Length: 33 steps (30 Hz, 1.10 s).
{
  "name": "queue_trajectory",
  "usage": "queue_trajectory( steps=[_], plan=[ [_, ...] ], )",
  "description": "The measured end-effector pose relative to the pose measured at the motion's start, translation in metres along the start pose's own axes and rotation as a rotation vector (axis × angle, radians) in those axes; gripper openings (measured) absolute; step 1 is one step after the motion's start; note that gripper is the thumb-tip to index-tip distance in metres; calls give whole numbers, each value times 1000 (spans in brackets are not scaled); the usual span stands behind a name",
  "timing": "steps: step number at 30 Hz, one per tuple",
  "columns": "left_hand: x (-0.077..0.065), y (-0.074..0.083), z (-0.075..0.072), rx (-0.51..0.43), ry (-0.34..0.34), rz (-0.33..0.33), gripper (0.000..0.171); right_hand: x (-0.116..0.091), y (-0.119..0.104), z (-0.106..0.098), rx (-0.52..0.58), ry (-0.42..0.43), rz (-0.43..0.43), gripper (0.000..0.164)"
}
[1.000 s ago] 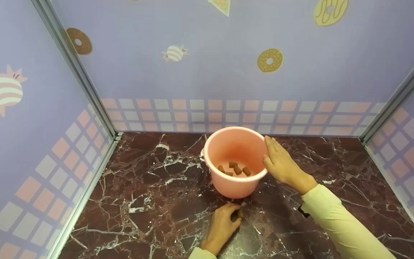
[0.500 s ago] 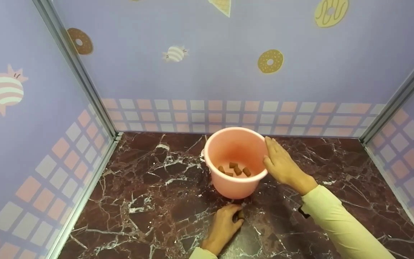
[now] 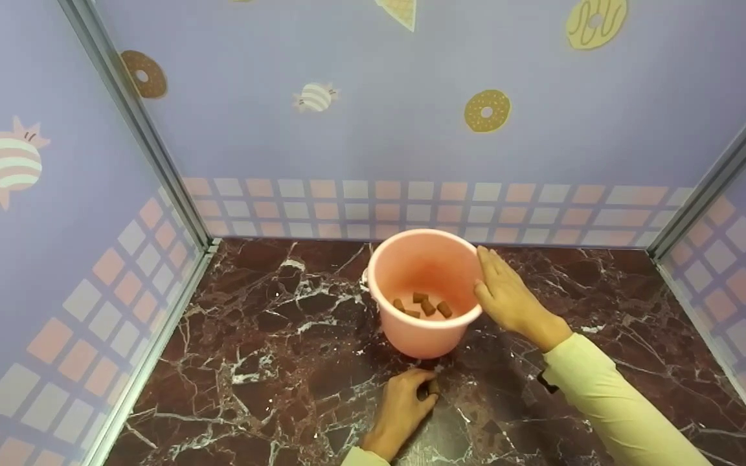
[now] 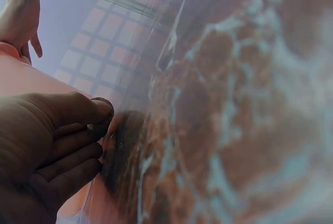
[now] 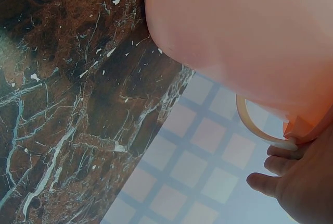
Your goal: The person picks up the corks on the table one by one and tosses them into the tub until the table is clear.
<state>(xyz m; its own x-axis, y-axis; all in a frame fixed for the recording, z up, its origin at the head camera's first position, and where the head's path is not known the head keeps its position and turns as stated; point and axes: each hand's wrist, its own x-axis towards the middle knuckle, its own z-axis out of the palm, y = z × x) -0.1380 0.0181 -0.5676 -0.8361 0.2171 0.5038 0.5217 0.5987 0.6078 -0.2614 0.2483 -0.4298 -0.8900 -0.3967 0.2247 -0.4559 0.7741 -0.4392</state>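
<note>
A pink bucket [image 3: 421, 336] stands upright on the marbled tabletop, with several small brown cylindrical pieces [image 3: 427, 306] lying on its bottom. Just in front of it, low over the table, my left hand [image 3: 402, 404] pinches another brown piece [image 3: 433, 386] between thumb and fingers. That piece is mostly covered by the hand; in the left wrist view only its dark edge [image 4: 107, 117] shows at the thumb tip. My right hand [image 3: 509, 294] rests on the bucket's right rim with fairly straight fingers. In the right wrist view the fingers lie beside the bucket's pale handle [image 5: 255, 127].
Tiled-pattern walls enclose the dark marbled tabletop [image 3: 269, 362] at the back [image 3: 347, 142], left [image 3: 36, 272] and right [image 3: 735, 278]. Metal strips run along the wall corners. The bucket stands close to the back wall. Small white specks lie around its base.
</note>
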Motion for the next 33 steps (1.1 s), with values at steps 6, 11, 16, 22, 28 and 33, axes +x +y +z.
queue_trajectory(
  steps=[6, 11, 16, 22, 28, 33],
  plan=[
    [0, 1, -5, -24, 35, -24, 33, 0, -1, 0, 5, 2, -1, 68],
    [2, 2, -11, -53, 63, -35, 34, 0, 0, 0, 4, 3, -3, 68],
    [5, 4, -17, -64, 93, -28, 35, 0, 0, 0, 0, 12, -10, 68],
    [9, 6, -22, -72, 111, -26, 34, 1, 0, 0, -1, 15, -13, 68],
    [11, 7, -27, -82, 116, -37, 34, 0, -1, 0, -9, 0, -4, 68],
    [13, 10, -32, -86, 132, -34, 34, 0, -1, -1, -9, -6, 2, 68]
  ],
)
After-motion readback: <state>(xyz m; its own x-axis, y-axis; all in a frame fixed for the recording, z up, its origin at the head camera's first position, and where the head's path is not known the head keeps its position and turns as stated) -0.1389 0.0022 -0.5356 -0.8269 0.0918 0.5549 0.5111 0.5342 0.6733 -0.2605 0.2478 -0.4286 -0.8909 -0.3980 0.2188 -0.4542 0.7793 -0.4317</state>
